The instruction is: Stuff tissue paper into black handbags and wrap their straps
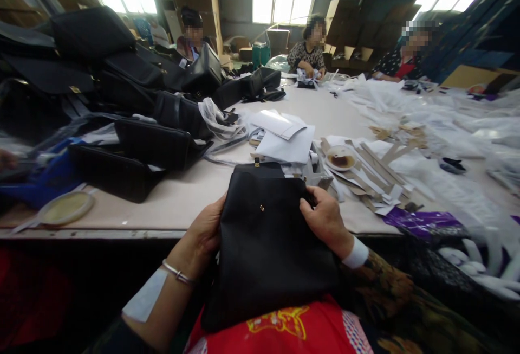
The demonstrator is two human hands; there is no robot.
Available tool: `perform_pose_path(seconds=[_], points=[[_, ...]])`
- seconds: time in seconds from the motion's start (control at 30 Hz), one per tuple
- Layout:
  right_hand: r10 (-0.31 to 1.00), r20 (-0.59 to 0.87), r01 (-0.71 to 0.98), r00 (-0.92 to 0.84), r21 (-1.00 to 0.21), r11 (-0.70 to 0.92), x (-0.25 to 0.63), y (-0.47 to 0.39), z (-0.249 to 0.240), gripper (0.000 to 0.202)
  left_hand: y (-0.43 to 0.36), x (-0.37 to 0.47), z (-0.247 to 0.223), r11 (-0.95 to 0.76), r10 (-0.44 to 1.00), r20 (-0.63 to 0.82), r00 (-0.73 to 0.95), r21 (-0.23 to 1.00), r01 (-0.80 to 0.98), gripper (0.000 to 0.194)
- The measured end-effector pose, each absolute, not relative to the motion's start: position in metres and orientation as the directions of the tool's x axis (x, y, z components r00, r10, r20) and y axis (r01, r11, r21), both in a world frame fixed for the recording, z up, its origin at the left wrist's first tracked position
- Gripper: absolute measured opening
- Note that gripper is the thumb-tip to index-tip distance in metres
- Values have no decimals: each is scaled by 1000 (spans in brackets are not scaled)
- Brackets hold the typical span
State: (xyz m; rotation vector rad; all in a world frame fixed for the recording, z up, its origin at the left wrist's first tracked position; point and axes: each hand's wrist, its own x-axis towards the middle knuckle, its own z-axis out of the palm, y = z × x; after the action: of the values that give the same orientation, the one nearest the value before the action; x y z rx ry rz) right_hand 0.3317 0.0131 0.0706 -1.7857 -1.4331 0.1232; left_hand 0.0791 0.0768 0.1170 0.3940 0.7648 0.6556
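Observation:
A black handbag with a small gold clasp piece on its front rests upright on my lap, over a red apron. My left hand grips the bag's left side, its fingertips hidden behind the bag. At the upper right corner, my right hand holds the bag's edge with the thumb on the front and the fingers curled round. A gold fitting shows on the flap at the top. What lies inside the bag is hidden.
Black bags are heaped on the table's left, near a blue basket and a round dish. White papers, a bowl of brown liquid and cardboard strips lie ahead. Plastic wrapping covers the right. Several people sit opposite.

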Motion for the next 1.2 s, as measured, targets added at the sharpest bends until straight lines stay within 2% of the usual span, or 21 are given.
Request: perform_pose_path(seconds=[0.1, 0.27, 0.4, 0.5, 0.6, 0.67, 0.77, 0.9, 0.97, 1.07, 1.13, 1.2], points=[[853, 396, 773, 340, -635, -14, 334, 14, 69, 38, 79, 74, 109, 637, 756, -465, 461, 685, -353, 32], [858, 415, 806, 302, -592, 3, 342, 22, 49, 44, 90, 66, 95, 557, 809, -460, 366, 798, -230, 48], [861, 482, 907, 165, -417, 60, 342, 25, 32, 47, 92, 78, 98, 583, 785, -512, 349, 801, -134, 34], [846, 531, 943, 38, -298, 145, 336, 21, 43, 51, 91, 88, 103, 623, 747, -538, 390, 771, -130, 25], [834, 547, 906, -76, -311, 287, 324, 25, 72, 50, 92, 94, 106, 541, 803, -488, 343, 838, -74, 20], [833, 537, 866, -130, -347, 359, 310, 36, 94, 50, 91, 97, 108, 426, 864, -417, 284, 904, 33, 19], [894, 414, 848, -171, -400, 348, 285, 64, 121, 56, 88, 99, 114, 266, 923, -306, 234, 945, 190, 21], [972, 58, 876, -227, -423, 230, 264, 105, 146, 56, 84, 95, 118, 171, 940, -232, 250, 955, 241, 20], [914, -95, 808, -394, -511, 295, 264, 121, 156, 58, 82, 91, 117, 148, 946, -215, 243, 953, 265, 22], [730, -243, 660, -639, -661, 357, 269, 139, 169, 59, 82, 88, 114, 137, 952, -206, 226, 948, 288, 25], [676, -293, 652, -676, -665, 364, 270, 145, 174, 46, 83, 89, 113, 117, 957, -187, 220, 948, 297, 25], [678, -283, 651, -678, -660, 375, 268, 148, 175, 37, 84, 89, 113, 71, 966, -140, 218, 952, 296, 23]])
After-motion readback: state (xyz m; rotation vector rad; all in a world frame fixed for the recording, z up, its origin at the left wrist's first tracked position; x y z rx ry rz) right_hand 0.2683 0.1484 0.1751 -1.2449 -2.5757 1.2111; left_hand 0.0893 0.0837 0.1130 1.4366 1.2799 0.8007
